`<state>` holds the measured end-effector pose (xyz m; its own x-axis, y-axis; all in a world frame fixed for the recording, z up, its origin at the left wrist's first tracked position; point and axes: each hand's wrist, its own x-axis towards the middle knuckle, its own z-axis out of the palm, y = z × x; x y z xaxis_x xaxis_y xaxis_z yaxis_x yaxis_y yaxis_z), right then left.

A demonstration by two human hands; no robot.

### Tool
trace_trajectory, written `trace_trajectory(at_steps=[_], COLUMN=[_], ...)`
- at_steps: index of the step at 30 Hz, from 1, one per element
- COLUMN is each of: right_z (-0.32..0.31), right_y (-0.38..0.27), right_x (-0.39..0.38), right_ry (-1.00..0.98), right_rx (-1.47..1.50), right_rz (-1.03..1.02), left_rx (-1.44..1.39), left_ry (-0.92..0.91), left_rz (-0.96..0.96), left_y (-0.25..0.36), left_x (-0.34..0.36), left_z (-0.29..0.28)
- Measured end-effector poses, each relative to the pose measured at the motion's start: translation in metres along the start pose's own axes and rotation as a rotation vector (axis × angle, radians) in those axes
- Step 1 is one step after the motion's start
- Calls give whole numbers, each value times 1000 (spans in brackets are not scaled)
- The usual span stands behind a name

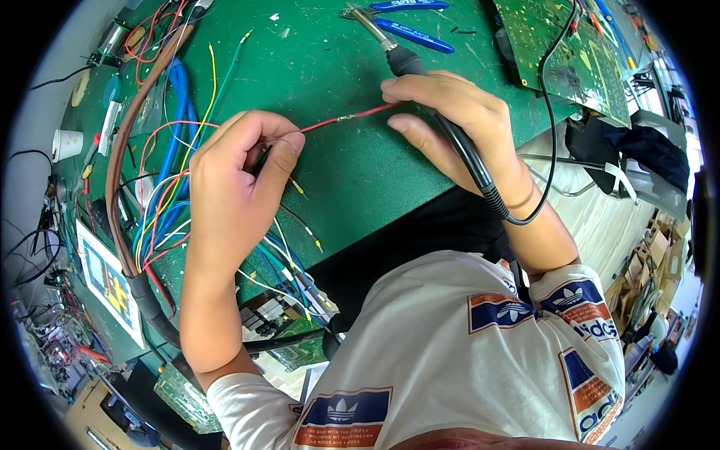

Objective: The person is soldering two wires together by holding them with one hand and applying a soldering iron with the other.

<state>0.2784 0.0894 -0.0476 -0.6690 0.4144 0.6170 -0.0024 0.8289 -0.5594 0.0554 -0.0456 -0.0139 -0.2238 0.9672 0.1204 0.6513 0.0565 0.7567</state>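
Observation:
My left hand [244, 169] pinches a red wire [321, 124] between thumb and fingertips. A thin pale strand curls at those fingertips, too fine to name surely. Midway along the red wire lies a bare, silvery joint [345, 118]. Its far end reaches my right hand [469, 124], whose thumb and index finger sit apart near it; whether they touch the wire is hard to see. Across that hand lies a soldering iron [457, 139] with a black handle, held under the fingers, its metal barrel pointing up and left. A black cord trails from the handle's lower end.
Blue-handled cutters [412, 34] lie beyond the iron's tip on the green mat [360, 180]. A large green circuit board [562, 56] is at the far right. Left of my left hand run a thick brown cable [124, 150], blue cable loops [178, 97] and several coloured wires.

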Motion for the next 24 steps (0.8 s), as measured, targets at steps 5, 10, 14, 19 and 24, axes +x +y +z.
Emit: trace_trajectory(at_steps=[5,10,14,19,24], right_z=[4,7,10,5,2], right_y=[-1,-3,-2,2,4], right_x=[1,4,5,7,8], right_ry=[-33,-48,-11,-34,-46], right_rx=[-2,85,88,60,68], right_rz=[29,33,14,7,-2], left_rx=[-190,-415,-498,-229,211], left_ry=[-111,-215,-236,-39,115], left_rz=[-80,-234,-285,-130,417], left_y=[-6,-9,-12,-5,0], left_x=[-1,2,5,-2,-3], left_z=[-6,-16,-17,-2,3])
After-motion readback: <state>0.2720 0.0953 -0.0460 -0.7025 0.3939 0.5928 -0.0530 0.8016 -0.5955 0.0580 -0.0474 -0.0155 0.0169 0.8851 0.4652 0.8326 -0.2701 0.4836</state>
